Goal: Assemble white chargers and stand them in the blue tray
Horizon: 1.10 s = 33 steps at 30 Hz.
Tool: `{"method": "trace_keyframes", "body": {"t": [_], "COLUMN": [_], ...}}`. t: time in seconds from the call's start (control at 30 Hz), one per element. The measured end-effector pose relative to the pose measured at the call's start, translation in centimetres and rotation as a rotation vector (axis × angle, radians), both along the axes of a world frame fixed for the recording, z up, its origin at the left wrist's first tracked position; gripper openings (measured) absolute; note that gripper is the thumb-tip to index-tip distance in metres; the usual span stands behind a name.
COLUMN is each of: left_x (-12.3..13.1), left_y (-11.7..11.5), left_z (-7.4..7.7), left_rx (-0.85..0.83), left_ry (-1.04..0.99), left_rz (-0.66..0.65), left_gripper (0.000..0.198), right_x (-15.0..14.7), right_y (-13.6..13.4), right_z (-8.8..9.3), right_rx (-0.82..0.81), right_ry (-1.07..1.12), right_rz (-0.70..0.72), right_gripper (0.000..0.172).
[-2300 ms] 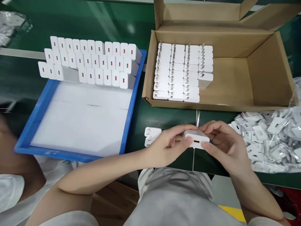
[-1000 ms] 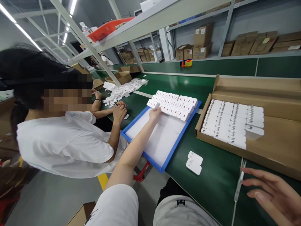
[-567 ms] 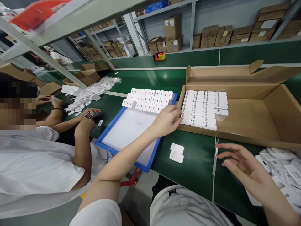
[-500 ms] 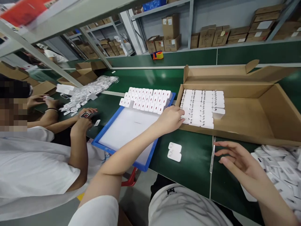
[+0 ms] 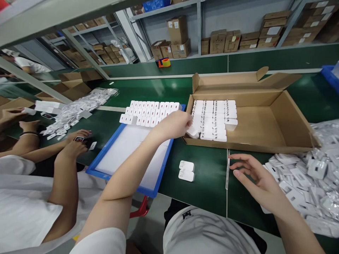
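My left hand (image 5: 176, 124) reaches to the near left corner of an open cardboard box (image 5: 265, 145). Its fingers are closed on a white plug adapter (image 5: 193, 132), which sits tilted at the box wall and is partly hidden by the hand. Rows of white plug adapters (image 5: 218, 118) with metal prongs fill the left part of the box. Two more white adapters (image 5: 186, 170) lie side by side on the green table in front of it. My right hand (image 5: 255, 180) hovers over the table with fingers apart, beside a thin pale strip (image 5: 227, 174).
A blue-rimmed tray (image 5: 161, 176) at left holds rows of white adapters with ports showing. Loose white pieces and clear bags (image 5: 296, 180) pile up at right. Another pile (image 5: 71, 116) lies at far left, near a co-worker's hands (image 5: 75, 141). Shelves with cartons (image 5: 177, 31) stand behind.
The view has swung to the right. At the box's near left corner, an adapter under my left hand now shows lifted and tilted. My right hand keeps its open pose.
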<state>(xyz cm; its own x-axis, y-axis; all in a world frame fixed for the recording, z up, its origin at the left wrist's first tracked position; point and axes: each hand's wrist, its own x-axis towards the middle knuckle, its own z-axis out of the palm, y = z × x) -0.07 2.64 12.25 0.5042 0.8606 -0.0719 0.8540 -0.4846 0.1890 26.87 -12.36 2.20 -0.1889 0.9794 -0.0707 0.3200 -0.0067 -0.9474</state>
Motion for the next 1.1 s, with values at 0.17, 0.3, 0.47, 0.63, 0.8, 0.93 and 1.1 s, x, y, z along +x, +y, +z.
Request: {"method": "trace_keyframes", "body": {"t": [0.17,0.3,0.47,0.63,0.8,0.93,1.1], "left_x": [-0.7,1.1,3.3,4.2,3.7,3.2,3.6], "left_y": [-4.4,-7.4,-7.8,-7.1,-7.5,-8.3,-9.0], "left_z": [2.0,0.6,-3.3,-6.2,-6.7,-6.2,-6.6], "left_rx": [0.127,-0.104,-0.525,-0.653,-0.740,-0.619,-0.691], "left_ry": [-0.305,-0.684,-1.055,-1.186,-1.187,-1.053,-1.025], "left_rz": [-0.040,-0.065,0.067,0.253,0.198,-0.004,-0.017], "left_gripper": [0.017,0.012,0.010,0.016,0.026,0.040,0.045], "right_x": [-0.7,-1.4,-2.0,-2.7,-2.5,-2.1,-2.2], "right_y": [0.0,0.0,0.0,0.3,0.9,1.2,0.9], "right_z": [0.2,0.5,0.1,-0.1,0.4,0.2,-0.1], "right_rx": [0.063,0.071,0.037,0.028,-0.132,-0.250,-0.089], "right_ry": [0.074,0.199,0.436,0.568,0.636,0.695,0.598], "right_rz": [-0.024,0.019,0.152,0.052,0.099,0.045,0.022], "right_gripper": [0.038,0.055,0.063,0.049,0.036,0.032,0.040]}}
